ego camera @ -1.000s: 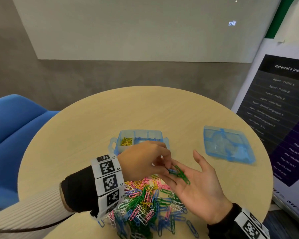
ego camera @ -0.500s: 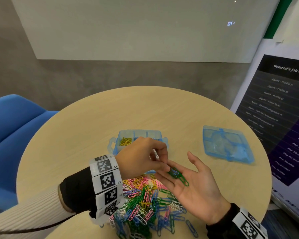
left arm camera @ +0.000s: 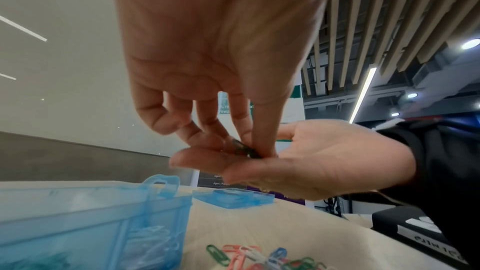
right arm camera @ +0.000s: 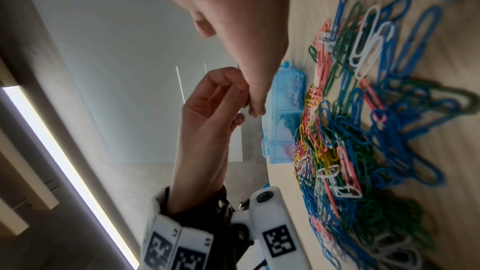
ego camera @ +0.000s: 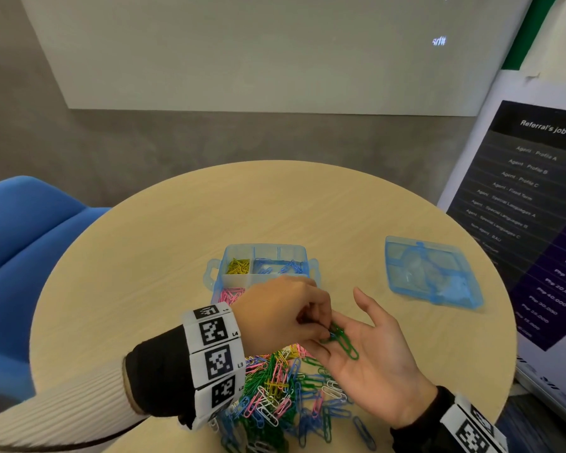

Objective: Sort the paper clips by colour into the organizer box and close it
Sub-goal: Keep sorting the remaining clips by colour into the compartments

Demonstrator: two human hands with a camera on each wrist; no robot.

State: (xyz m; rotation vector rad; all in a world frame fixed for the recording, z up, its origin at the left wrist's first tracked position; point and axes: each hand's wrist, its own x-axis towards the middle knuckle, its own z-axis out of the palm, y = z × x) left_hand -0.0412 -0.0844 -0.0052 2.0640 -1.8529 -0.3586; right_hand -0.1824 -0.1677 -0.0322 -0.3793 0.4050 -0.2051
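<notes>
My right hand (ego camera: pixel 343 322) lies palm up and open above the pile, with a few linked green paper clips (ego camera: pixel 343 341) resting on its fingers. My left hand (ego camera: pixel 327 328) reaches over from the left and pinches these green clips (left arm camera: pixel 244 148) between thumb and fingertips. The blue organizer box (ego camera: pixel 309 256) stands open just behind the hands, with yellow clips (ego camera: pixel 239 266), blue clips (ego camera: pixel 281 268) and pink clips (ego camera: pixel 231 294) in separate compartments. Its front is hidden by my left hand. A mixed pile of paper clips (ego camera: pixel 285 387) lies under the hands.
The box's blue lid (ego camera: pixel 432 273) lies apart on the round wooden table (ego camera: pixel 144 273), to the right. A blue chair (ego camera: pixel 20 240) stands at the left and a dark poster (ego camera: pixel 536 207) at the right. The pile reaches the table's near edge.
Both hands stay together over the pile. My left fingers lifted slightly from the right palm and are back down on the green clips. The box and lid have not moved.
</notes>
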